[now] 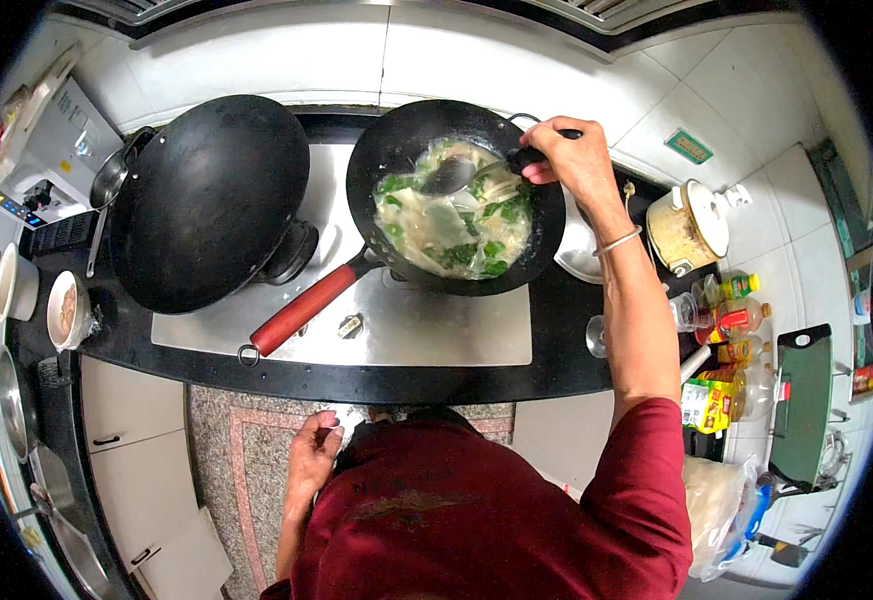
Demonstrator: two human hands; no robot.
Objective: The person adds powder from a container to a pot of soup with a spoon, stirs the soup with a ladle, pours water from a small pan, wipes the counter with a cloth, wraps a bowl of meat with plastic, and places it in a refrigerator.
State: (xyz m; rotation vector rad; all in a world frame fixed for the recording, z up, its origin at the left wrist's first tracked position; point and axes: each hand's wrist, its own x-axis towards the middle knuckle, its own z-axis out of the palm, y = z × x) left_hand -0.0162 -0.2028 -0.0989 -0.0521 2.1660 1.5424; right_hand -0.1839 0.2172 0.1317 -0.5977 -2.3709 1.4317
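Note:
My right hand (573, 159) grips the black handle of a ladle (451, 176) over a dark wok (365, 161). The ladle's bowl rests in a pale soup (451, 225) with leafy greens and whitish slices. A red wooden handle (305, 310) juts from the wok towards the front left. Down beside my body, above the floor, hangs my left hand (315, 450), loosely curled and holding nothing that I can see. A bright white patch lies just past its fingertips; I cannot tell what it is.
A large black wok or domed lid (211, 202) covers the left side of the steel hob (436, 337). A bowl with food (67, 309) sits at left. Rightward are a lidded cream pot (688, 225), several bottles (744, 315) and a yellow packet (709, 405).

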